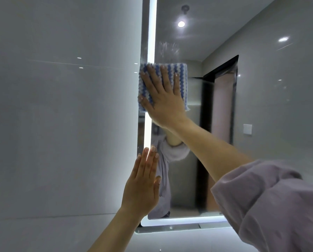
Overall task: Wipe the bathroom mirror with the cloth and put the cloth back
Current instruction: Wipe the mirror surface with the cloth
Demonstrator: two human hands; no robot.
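The bathroom mirror (pixel 194 51) fills the middle and right, framed by a lit white strip along its left and bottom edges. A blue and white striped cloth (pixel 182 77) lies flat against the glass at the mirror's left edge, about mid-height. My right hand (pixel 163 97) presses on the cloth with fingers spread, palm flat. My left hand (pixel 143 184) rests flat near the lower left edge of the mirror, fingers straight and together, holding nothing. Faint streaks show on the glass just above the cloth.
A grey tiled wall (pixel 61 124) lies left of the mirror. The glass reflects a dark door frame (pixel 223 70), ceiling lights and my sleeve. A white switch plate (pixel 247 129) sits on the wall reflection at the right.
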